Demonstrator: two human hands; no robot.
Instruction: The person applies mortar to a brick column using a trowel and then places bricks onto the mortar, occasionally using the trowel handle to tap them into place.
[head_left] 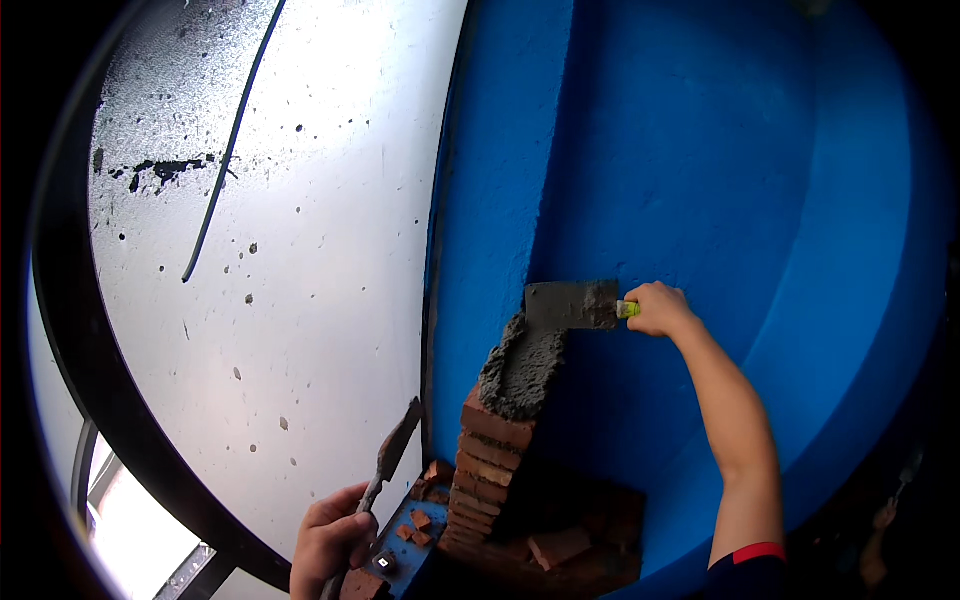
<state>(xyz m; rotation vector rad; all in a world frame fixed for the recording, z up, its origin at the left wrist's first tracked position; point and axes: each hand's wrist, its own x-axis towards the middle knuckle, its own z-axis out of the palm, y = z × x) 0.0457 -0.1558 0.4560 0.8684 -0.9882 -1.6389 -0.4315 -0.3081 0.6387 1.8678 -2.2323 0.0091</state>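
Observation:
My right hand (658,308) is closed around the yellow-green handle of a rectangular trowel (572,304). Its flat, mortar-smeared blade lies at the far end of a bed of wet grey mortar (525,370), against the blue wall corner. That mortar covers the top of a narrow brick pillar (485,475) built of several red courses. Lower left, my left hand (335,530) grips a second trowel (398,445), its grey-coated blade pointing up and seen nearly edge-on. This blade stands apart from the pillar. The fingers partly cover its handle.
Blue walls (680,150) rise behind and right of the pillar. A white, mortar-spotted panel (330,240) stands left, with a dark thin strip (232,140) on it. Broken brick pieces (420,525) lie at the pillar's foot; a loose brick (560,547) lies to its right.

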